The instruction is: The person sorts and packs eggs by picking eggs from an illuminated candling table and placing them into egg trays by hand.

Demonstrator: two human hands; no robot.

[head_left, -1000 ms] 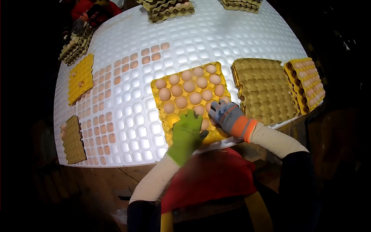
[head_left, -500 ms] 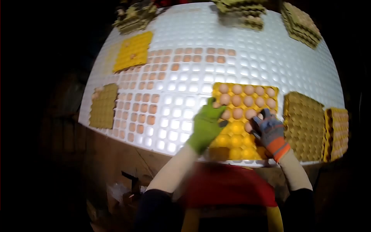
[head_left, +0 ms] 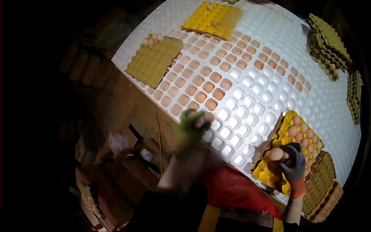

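Note:
My left hand [head_left: 191, 125], in a green glove and blurred by motion, is closed on eggs [head_left: 208, 117] over the front edge of the white dimpled surface [head_left: 233, 121]. Gloved in grey and orange, my right hand [head_left: 292, 160] grips eggs [head_left: 276, 154] above the yellow egg tray [head_left: 266, 170]. Eggs fill the far part of that tray, and yellow hollows show in its near part. Left of the white hollows around the middle, many hollows hold eggs [head_left: 219, 94].
Another yellow tray [head_left: 210, 17] with two eggs lies at the top. A brown tray [head_left: 152, 62] carries several eggs at its corner. Brown trays [head_left: 319, 179] and a filled yellow tray [head_left: 328, 203] are at the right, with stacked trays [head_left: 328, 42] farther back. Cardboard boxes [head_left: 123, 185] stand below left.
The view has swung left. My left hand has moved away from the yellow tray toward the egg-filled hollows and now holds eggs. My right hand has lifted eggs at the tray.

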